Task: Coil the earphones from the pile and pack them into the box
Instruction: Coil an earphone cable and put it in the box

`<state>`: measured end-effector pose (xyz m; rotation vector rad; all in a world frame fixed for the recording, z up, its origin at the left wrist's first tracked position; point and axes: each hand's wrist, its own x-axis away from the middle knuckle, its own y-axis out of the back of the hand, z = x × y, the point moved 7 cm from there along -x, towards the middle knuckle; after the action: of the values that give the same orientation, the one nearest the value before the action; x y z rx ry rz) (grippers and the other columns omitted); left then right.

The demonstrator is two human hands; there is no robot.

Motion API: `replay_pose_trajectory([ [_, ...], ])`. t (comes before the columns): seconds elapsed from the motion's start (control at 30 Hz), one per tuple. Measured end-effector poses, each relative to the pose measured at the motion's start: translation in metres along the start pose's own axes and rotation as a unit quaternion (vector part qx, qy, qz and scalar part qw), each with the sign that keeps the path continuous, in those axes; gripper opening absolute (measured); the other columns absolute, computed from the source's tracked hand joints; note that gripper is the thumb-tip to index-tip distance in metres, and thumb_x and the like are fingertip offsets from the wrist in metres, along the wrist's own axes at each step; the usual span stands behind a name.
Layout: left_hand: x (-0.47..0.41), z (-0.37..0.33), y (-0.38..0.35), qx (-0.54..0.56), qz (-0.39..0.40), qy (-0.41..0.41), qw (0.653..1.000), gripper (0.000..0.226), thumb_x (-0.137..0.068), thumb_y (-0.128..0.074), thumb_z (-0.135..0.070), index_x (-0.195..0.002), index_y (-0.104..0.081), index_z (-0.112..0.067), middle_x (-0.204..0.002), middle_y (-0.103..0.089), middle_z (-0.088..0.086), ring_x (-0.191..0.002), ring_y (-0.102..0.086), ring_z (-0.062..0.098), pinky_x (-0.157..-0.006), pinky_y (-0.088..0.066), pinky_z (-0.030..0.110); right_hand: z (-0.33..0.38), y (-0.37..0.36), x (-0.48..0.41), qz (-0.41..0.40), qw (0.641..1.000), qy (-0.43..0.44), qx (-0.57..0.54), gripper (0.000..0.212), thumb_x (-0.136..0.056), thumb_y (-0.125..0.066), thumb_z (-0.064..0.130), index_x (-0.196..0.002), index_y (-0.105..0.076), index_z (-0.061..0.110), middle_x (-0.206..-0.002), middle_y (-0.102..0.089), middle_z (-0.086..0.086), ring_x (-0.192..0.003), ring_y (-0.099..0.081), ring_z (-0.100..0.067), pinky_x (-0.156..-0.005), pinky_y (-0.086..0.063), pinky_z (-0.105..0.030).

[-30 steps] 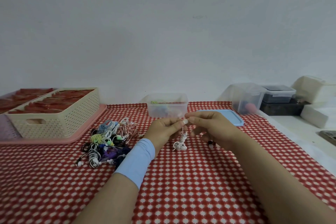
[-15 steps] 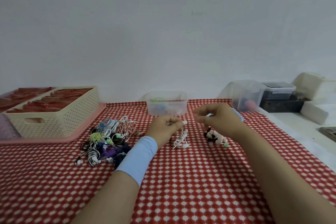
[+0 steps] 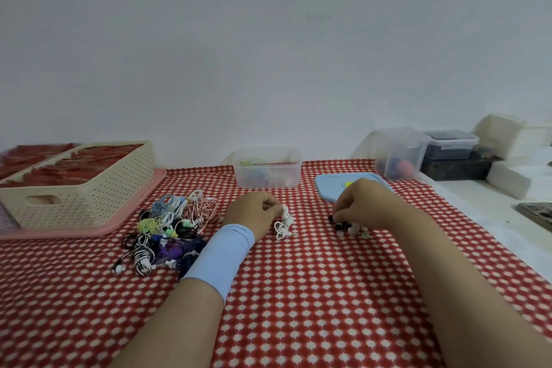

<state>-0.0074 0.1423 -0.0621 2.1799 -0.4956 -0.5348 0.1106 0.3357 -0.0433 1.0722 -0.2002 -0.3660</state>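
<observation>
A pile of tangled earphones (image 3: 167,227) in many colours lies on the red checked tablecloth, left of centre. My left hand (image 3: 257,213), with a light blue wristband, grips a coiled white earphone (image 3: 285,224) that rests on the cloth. My right hand (image 3: 363,203) is lowered with curled fingers onto a small heap of black and white ear tips (image 3: 351,228); what the fingertips pinch is hidden. The clear plastic box (image 3: 268,172) stands behind my hands with a few coloured earphones inside. Its blue lid (image 3: 328,188) lies to the right.
A cream perforated basket (image 3: 80,185) on a pink tray (image 3: 134,209) stands at the left. Clear containers (image 3: 398,152) and a dark box (image 3: 454,164) stand at the back right, beside white foam blocks (image 3: 507,179). The white wall is behind the table.
Both hands have dropped toward the table. My right hand moved away from the white earphone, right and down onto the ear tips. The white earphone now rests on the cloth.
</observation>
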Motion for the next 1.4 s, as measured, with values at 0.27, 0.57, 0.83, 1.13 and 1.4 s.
replay_pose_trajectory([
  [0.27, 0.003, -0.013, 0.010, -0.003, -0.037, -0.090, 0.995, 0.024, -0.100, -0.051, -0.029, -0.114, -0.070, -0.028, -0.120, -0.061, -0.003, -0.111, -0.053, 0.014, -0.098, -0.041, 0.029, 0.005, -0.006, -0.001, 0.029, 0.998, -0.033, 0.051, 0.012, -0.084, -0.077, 0.035, -0.083, -0.082, 0.024, -0.072, -0.076, 0.010, -0.064, -0.071, -0.002, -0.080, -0.060, -0.027],
  [0.57, 0.015, -0.027, -0.002, -0.013, 0.057, -0.145, 0.988, 0.027, -0.100, -0.050, -0.036, -0.121, -0.067, -0.039, -0.127, -0.055, -0.014, -0.122, -0.040, 0.007, -0.106, -0.030, 0.026, 0.021, -0.003, 0.001, -0.040, 0.996, 0.017, -0.072, 0.007, -0.085, -0.079, 0.023, -0.085, -0.080, 0.030, -0.088, -0.077, 0.009, -0.077, -0.070, -0.008, -0.071, -0.060, -0.025],
  [0.83, 0.017, -0.042, -0.005, -0.109, 0.046, -0.123, 0.985, 0.028, -0.097, -0.051, -0.028, -0.112, -0.073, -0.036, -0.120, -0.067, -0.013, -0.112, -0.057, 0.011, -0.104, -0.046, 0.034, 0.023, -0.008, 0.001, -0.054, 0.991, 0.038, -0.118, 0.010, -0.091, -0.073, 0.027, -0.097, -0.077, 0.033, -0.097, -0.074, 0.008, -0.085, -0.067, -0.011, -0.065, -0.060, -0.027],
  [1.13, 0.013, -0.043, -0.013, -0.141, 0.060, -0.113, 0.982, 0.036, -0.096, -0.056, -0.044, -0.129, -0.061, -0.034, -0.121, -0.068, -0.011, -0.109, -0.062, 0.013, -0.094, -0.049, 0.032, 0.024, -0.008, 0.002, -0.054, 0.975, 0.030, -0.212, 0.020, -0.094, -0.068, 0.034, -0.093, -0.081, 0.019, -0.088, -0.076, 0.010, -0.083, -0.066, -0.004, -0.073, -0.048, -0.018],
  [1.4, 0.013, -0.028, -0.011, 0.022, 0.018, -0.072, 0.997, 0.017, -0.091, -0.066, -0.033, -0.107, -0.072, -0.030, -0.111, -0.070, -0.012, -0.098, -0.062, 0.007, -0.092, -0.049, 0.026, 0.025, -0.005, 0.007, -0.045, 0.974, 0.026, -0.222, 0.009, -0.089, -0.074, 0.031, -0.092, -0.080, 0.025, -0.085, -0.075, 0.013, -0.078, -0.065, -0.001, -0.065, -0.045, -0.013],
])
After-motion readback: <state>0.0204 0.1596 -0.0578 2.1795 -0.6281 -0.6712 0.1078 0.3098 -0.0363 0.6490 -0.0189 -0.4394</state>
